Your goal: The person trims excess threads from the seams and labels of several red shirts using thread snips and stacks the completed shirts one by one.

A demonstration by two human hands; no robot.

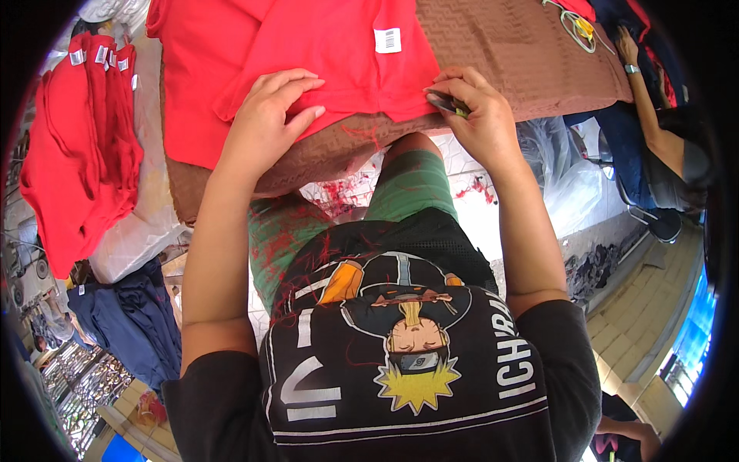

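Red garment (323, 54) spread flat at twelve o'clock, its near edge toward the wearer's knees; white barcode label (388, 41) on it, slightly past twelve. Exact cut of the piece hard to tell, as the upper rim of the view crops it. It lies on a brown patterned cloth (523, 65) covering the work surface, which shows bare toward one o'clock. Left hand (269, 115) at eleven: fingers together and bent, tips on the red fabric, thumb well apart from the index finger, nothing clamped between them. Right hand (481, 112) at about one, just by the garment's corner: thumb and fingers closed on a small dark-bladed tool (443, 101), perhaps thread snips, mostly hidden in the grip; can't tell whether its tip touches the fabric. Wearer in a black printed T-shirt (477, 369) and green striped shorts (412, 181), red thread ends scattered over both; more red scraps (483, 189) on the tiled floor toward two. Between nine and ten, a stack of red garments (81, 165) with white tags hangs over pale plastic; at eight, a navy garment pile (127, 319). A yellow-and-white cord (581, 29) lies on the brown cloth between one and two. Between two and three, crumpled clear plastic (558, 173), and past it a co-worker (662, 146), a band on one wrist, arm stretched to dark and red cloth.
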